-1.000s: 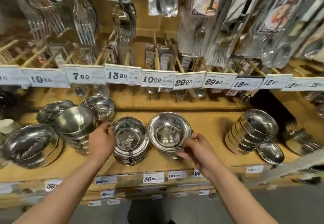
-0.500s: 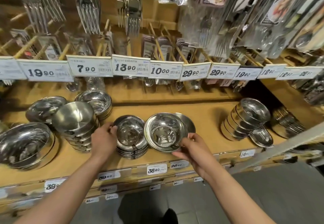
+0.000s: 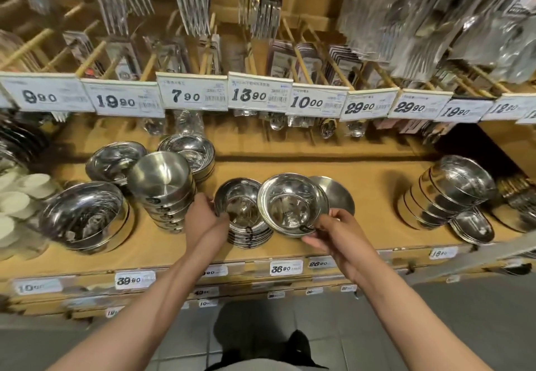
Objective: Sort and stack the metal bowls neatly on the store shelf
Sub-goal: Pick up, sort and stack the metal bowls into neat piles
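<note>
The right hand [image 3: 333,233] gripped a shiny round steel bowl [image 3: 293,204] by its near rim, holding it tilted, clear of the wooden store shelf [image 3: 377,196] and overlapping the right edge of a short stack of matching flat-rimmed steel bowls [image 3: 246,219]. The left hand [image 3: 204,219] was curled against the left side of that stack, fingers on the top rim, steadying it. A single matte steel dish [image 3: 338,193] lay on the shelf just behind the held bowl.

Risks, as judged: the held bowl was pinched at one edge only, so it could slip on polished metal and drop onto the stack or the floor. If lowered off-centre, it would seat crooked. The tall stack of brushed steel bowls [image 3: 165,193], just beside the left forearm, leaned slightly and could be knocked over.
</note>
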The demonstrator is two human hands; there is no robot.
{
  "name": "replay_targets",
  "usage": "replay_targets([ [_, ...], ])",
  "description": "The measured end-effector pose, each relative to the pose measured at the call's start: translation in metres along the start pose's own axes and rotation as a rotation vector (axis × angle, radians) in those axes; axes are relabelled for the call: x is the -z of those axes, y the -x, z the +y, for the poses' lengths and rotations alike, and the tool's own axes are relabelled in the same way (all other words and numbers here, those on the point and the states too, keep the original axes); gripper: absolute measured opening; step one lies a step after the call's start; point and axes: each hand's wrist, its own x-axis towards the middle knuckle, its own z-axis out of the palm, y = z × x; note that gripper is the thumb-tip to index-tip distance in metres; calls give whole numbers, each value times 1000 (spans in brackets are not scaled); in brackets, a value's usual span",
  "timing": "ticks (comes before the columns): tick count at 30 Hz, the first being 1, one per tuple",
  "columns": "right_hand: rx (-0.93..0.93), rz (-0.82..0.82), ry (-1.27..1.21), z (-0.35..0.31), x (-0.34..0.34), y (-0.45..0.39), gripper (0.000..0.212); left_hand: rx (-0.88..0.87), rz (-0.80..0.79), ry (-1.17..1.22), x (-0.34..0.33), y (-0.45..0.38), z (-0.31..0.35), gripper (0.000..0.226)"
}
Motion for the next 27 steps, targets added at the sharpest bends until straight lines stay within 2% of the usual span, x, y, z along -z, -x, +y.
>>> replay_targets([
  [5, -5, -6, -13, 0, -4, -5, 23, -12, -1, -2, 3, -3, 2, 33],
  [16, -31, -4, -13, 4, -6, -9, 21, 14, -8, 11, 0, -2, -3, 37],
  [27, -81, -74, -44, 4, -37, -13, 22, -28, -65, -30, 6, 2, -8, 29],
])
